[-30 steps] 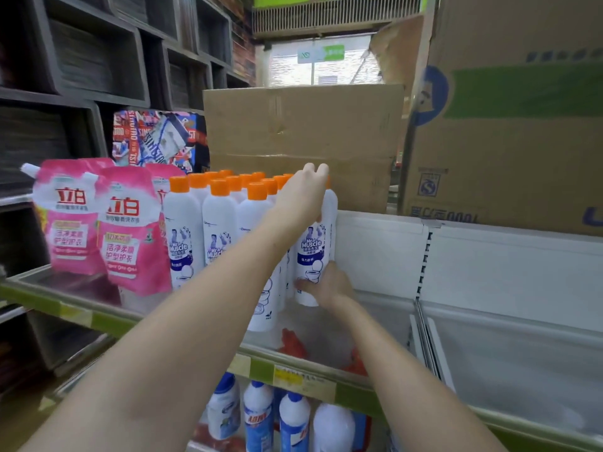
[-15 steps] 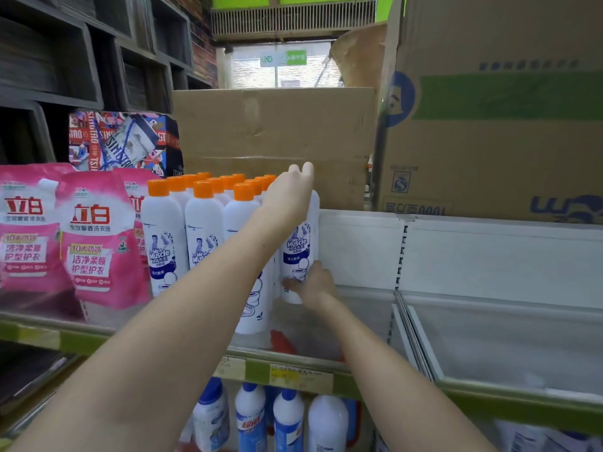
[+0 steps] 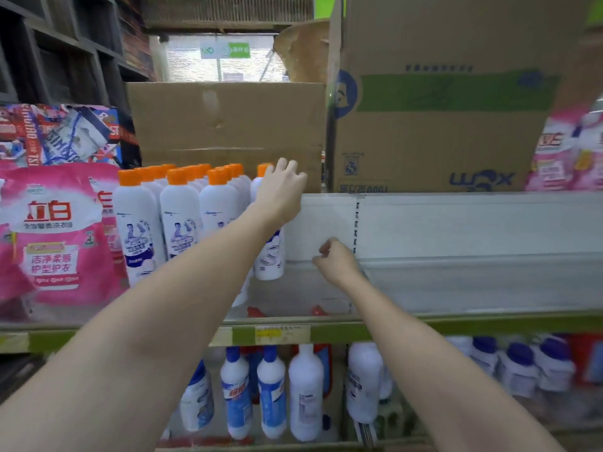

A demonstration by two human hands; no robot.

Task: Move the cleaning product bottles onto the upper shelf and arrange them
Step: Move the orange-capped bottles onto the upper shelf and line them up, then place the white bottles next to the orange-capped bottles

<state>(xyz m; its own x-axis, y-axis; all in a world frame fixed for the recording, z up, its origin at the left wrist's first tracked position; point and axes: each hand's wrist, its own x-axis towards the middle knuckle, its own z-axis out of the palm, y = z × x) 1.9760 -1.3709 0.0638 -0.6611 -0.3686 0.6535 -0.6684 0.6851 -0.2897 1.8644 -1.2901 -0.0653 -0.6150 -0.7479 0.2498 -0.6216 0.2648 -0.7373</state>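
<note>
On the upper shelf (image 3: 326, 331) stand white cleaning bottles with orange caps (image 3: 177, 220), packed in rows running back from the shelf's front edge. Three show fully in the front rank, more caps crowd behind them, and one further bottle (image 3: 269, 259) stands at the right end of the group; the full count is hidden by the overlap, though about ten caps can be made out. Left of the bottles lean pink refill pouches (image 3: 54, 236): one shows whole, at least one more is partly covered beside it.

The left hand (image 3: 282, 190) reaches forward over the right-end bottle, wrist raised, its fingers (image 3: 287, 166) loosely spread and curved around the bottle's neck and cap area; whether they actually grip it cannot be told, since the hand covers the contact. The right hand (image 3: 337, 261) hangs lower, just right of that bottle and apart from it, above the bare shelf floor, with its fingers curled inward into a loose fist, holding nothing visible.

Behind the bottles sit two cardboard boxes (image 3: 228, 125), the right one larger. Below the upper shelf, a lower shelf carries white bottles with blue caps (image 3: 236, 393); about nine are discernible, some blurred.
</note>
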